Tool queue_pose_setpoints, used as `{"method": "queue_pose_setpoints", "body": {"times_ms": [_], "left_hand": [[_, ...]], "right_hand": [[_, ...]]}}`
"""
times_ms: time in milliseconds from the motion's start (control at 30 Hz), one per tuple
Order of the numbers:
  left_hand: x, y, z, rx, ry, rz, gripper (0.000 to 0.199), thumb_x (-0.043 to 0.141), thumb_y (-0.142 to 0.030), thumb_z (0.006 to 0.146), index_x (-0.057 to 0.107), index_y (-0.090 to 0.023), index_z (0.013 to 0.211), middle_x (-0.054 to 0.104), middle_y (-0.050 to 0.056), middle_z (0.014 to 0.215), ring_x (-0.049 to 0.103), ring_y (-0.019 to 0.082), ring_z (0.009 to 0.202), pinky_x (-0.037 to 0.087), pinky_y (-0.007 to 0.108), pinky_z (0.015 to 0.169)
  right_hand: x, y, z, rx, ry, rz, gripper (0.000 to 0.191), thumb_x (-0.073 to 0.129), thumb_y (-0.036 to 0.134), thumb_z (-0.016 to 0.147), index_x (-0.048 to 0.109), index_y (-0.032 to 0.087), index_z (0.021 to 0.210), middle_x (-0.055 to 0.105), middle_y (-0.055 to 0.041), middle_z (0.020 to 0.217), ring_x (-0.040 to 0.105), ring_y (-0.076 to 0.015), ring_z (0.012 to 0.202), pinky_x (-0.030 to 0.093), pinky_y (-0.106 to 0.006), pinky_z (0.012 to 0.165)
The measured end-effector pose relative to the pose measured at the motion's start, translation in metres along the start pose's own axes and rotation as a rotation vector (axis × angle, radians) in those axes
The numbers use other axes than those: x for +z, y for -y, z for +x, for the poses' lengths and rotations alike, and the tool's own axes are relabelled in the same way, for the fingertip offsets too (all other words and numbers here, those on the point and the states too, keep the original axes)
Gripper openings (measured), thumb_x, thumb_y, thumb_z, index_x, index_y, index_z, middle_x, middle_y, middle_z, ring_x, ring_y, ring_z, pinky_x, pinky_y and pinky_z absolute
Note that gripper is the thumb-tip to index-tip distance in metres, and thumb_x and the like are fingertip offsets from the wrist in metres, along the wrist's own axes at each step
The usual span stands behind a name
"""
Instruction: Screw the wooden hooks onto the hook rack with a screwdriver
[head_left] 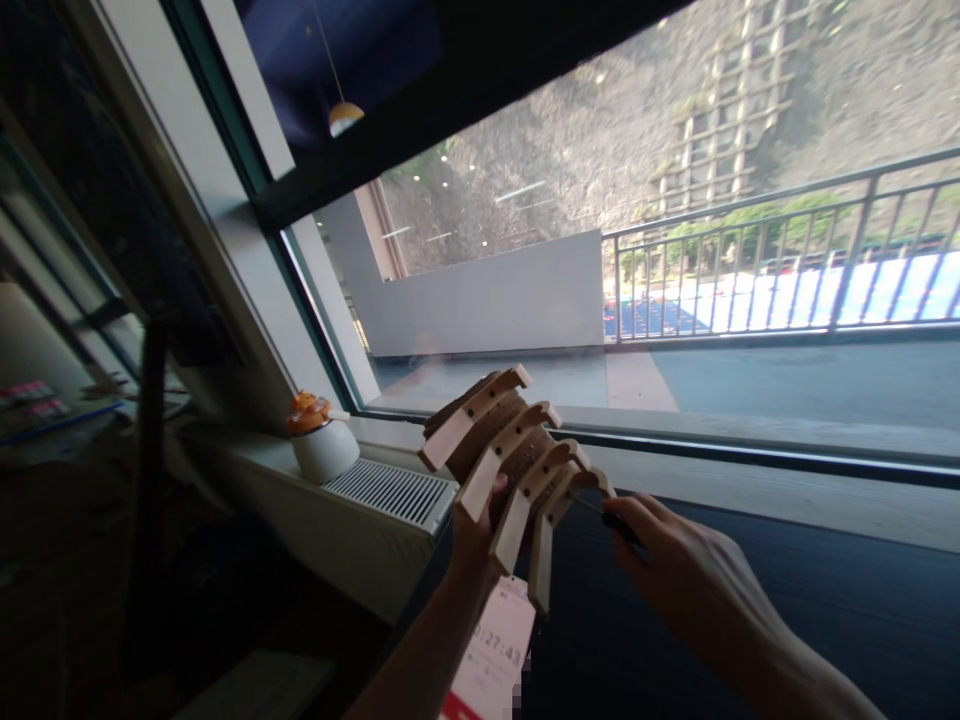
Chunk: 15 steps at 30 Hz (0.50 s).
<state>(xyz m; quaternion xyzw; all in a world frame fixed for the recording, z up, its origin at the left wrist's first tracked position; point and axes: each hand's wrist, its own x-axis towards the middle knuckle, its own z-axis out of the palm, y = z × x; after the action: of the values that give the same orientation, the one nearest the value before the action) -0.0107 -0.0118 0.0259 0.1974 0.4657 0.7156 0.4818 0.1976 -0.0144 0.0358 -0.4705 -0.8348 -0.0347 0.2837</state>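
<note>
A wooden assembly (pixel 517 445) of several light, curved slats fixed across a darker wooden body stands tilted over the dark tabletop. Dark round holes or screw heads dot the slats. My left hand (pixel 478 535) is closed around its lower side, and the slats hide some of the fingers. On the right, my right hand (pixel 660 540) grips the black handle of a thin-shafted tool, which looks like a screwdriver (pixel 622 525). Its metal shaft reaches to the rightmost slat; the exact tip is hard to make out.
Beneath the assembly, a lit phone-like screen (pixel 499 640) shows timer digits. A white pot with an orange top (pixel 324 450) stands on the ledge by a slatted vent (pixel 394 492). A large window (pixel 487 300) rises behind the dark tabletop (pixel 720 620).
</note>
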Motion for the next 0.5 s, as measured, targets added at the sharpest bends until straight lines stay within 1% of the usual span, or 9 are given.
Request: {"method": "queue_pose_setpoints", "body": {"times_ms": [100, 200, 300, 400, 467, 500], "left_hand": [[0.000, 0.002, -0.003, 0.074, 0.079, 0.011, 0.042, 0.084, -0.039, 0.055, 0.065, -0.015, 0.083, 0.069, 0.003, 0.073, 0.066, 0.022, 0.065, 0.051, 0.030, 0.059], [-0.002, 0.004, -0.007, 0.139, 0.138, 0.036, 0.041, 0.085, -0.041, 0.056, 0.066, -0.015, 0.080, 0.070, 0.004, 0.075, 0.067, 0.023, 0.066, 0.053, 0.032, 0.061], [-0.003, 0.005, -0.007, 0.178, 0.146, 0.055, 0.040, 0.086, -0.041, 0.057, 0.067, -0.017, 0.082, 0.071, 0.005, 0.075, 0.067, 0.025, 0.068, 0.054, 0.033, 0.061], [-0.003, 0.004, -0.006, 0.203, 0.120, 0.073, 0.039, 0.087, -0.043, 0.056, 0.068, -0.019, 0.081, 0.069, 0.004, 0.070, 0.066, 0.025, 0.066, 0.053, 0.033, 0.058], [-0.003, 0.004, -0.006, 0.233, 0.114, 0.062, 0.040, 0.088, -0.043, 0.054, 0.067, -0.020, 0.079, 0.068, 0.003, 0.070, 0.066, 0.025, 0.068, 0.053, 0.033, 0.060], [-0.003, 0.004, -0.006, 0.254, 0.114, 0.050, 0.041, 0.089, -0.043, 0.053, 0.067, -0.020, 0.079, 0.068, 0.003, 0.071, 0.066, 0.025, 0.070, 0.053, 0.032, 0.061]], "right_hand": [[0.002, 0.000, -0.001, -0.091, -0.043, -0.046, 0.027, 0.041, 0.018, 0.093, 0.067, 0.023, 0.094, 0.073, -0.0045, 0.084, 0.070, -0.0198, 0.066, 0.044, -0.028, 0.053], [0.007, -0.001, -0.002, -0.071, -0.060, 0.012, 0.028, 0.040, 0.019, 0.092, 0.068, 0.023, 0.094, 0.074, -0.0048, 0.083, 0.071, -0.0194, 0.064, 0.044, -0.028, 0.053], [0.011, -0.002, -0.001, 0.039, -0.047, 0.163, 0.027, 0.042, 0.026, 0.091, 0.069, 0.024, 0.096, 0.077, -0.0053, 0.089, 0.073, -0.0218, 0.071, 0.047, -0.029, 0.059], [0.013, -0.005, 0.003, 0.247, 0.043, 0.415, 0.028, 0.048, 0.038, 0.087, 0.070, 0.023, 0.093, 0.076, -0.0060, 0.085, 0.071, -0.0257, 0.076, 0.048, -0.033, 0.065], [0.014, -0.009, 0.007, 0.346, 0.104, 0.568, 0.034, 0.048, 0.044, 0.086, 0.070, 0.020, 0.091, 0.075, -0.0065, 0.079, 0.069, -0.0245, 0.072, 0.048, -0.032, 0.063], [0.014, -0.010, 0.008, 0.368, 0.124, 0.616, 0.037, 0.046, 0.045, 0.086, 0.070, 0.018, 0.090, 0.074, -0.0065, 0.076, 0.068, -0.0233, 0.069, 0.048, -0.031, 0.060]]}}
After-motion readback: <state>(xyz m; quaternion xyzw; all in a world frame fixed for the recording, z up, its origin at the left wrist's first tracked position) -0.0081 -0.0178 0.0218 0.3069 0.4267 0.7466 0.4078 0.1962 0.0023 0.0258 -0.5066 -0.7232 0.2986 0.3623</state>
